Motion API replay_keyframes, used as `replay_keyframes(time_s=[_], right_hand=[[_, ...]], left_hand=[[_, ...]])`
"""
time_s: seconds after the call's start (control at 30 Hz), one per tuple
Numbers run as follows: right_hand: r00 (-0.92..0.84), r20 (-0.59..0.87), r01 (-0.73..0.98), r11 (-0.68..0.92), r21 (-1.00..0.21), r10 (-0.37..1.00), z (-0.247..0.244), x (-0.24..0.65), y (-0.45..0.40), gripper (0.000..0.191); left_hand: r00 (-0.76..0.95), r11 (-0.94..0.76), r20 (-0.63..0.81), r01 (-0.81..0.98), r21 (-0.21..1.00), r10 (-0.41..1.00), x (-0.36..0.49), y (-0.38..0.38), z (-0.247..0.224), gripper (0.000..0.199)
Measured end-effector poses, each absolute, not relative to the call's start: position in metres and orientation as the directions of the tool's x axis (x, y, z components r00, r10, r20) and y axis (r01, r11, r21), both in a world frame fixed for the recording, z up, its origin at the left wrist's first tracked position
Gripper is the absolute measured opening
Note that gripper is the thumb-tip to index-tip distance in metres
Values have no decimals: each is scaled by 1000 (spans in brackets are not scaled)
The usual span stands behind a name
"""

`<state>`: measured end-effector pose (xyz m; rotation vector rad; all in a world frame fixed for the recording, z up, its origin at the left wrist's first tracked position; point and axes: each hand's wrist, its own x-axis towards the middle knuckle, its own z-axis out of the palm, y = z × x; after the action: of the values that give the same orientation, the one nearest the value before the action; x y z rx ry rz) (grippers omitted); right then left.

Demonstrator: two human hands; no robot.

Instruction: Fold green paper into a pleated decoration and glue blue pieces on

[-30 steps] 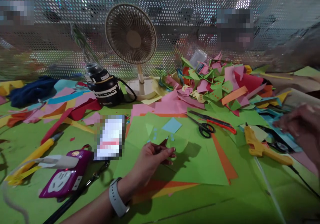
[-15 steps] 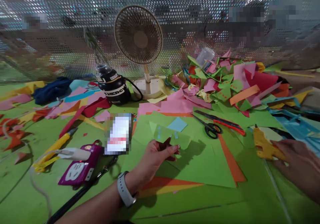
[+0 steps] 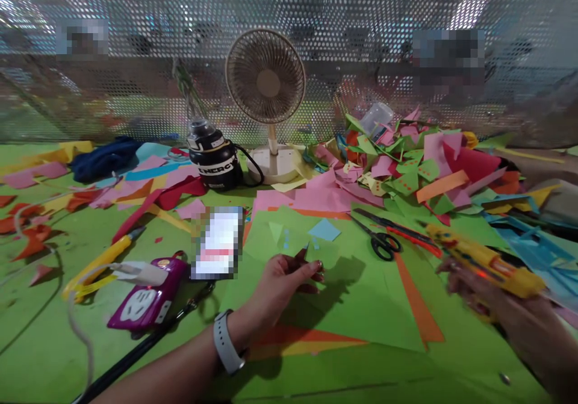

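Observation:
My left hand (image 3: 286, 286), with a white watch on its wrist, is closed in a pinch on a small green paper piece that carries small blue bits (image 3: 286, 238). That paper blends into the green sheets (image 3: 356, 313) under it. A dark reddish tip (image 3: 301, 256) shows between my fingers; I cannot make out what it is. On the right, my right hand (image 3: 492, 301) is wrapped round a yellow glue gun (image 3: 492, 262), its nozzle pointing left and a small red light glowing. A blue paper square (image 3: 325, 230) lies just beyond my left hand.
Black scissors (image 3: 383, 244) and a red-and-black cutter (image 3: 415, 240) lie between my hands. Leftward are a phone (image 3: 217, 244), a purple power strip (image 3: 149, 295) with a cable, and a yellow cutter (image 3: 102, 262). A bottle (image 3: 214, 160), a fan (image 3: 266, 79) and heaped paper scraps (image 3: 406, 157) stand behind.
My right hand has lifted the glue gun and turned it so its nozzle points left, toward my left hand. My left hand keeps its pinch. The view has shifted slightly.

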<state>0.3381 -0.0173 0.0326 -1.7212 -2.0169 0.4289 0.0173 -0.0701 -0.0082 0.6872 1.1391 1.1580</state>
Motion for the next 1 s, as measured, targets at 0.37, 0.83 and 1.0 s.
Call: replay_keyframes(time_s=[0.37,0.83,1.0], right_hand=[[-388,-267,391,-105,-915,882,9,232,-25,44],[-450,-249,314,-109,-943,857,12,225,-24,31],[-463,-211,282,-82,-956,861,12,225,-25,28]], left_hand=[[-84,321,-369,-343,883,926,14,-65,-9,34],[-42,340,-371,-315,886,928,14,-66,-5,28],[-37,333,-364,-327,884,931,14,-67,-7,28]])
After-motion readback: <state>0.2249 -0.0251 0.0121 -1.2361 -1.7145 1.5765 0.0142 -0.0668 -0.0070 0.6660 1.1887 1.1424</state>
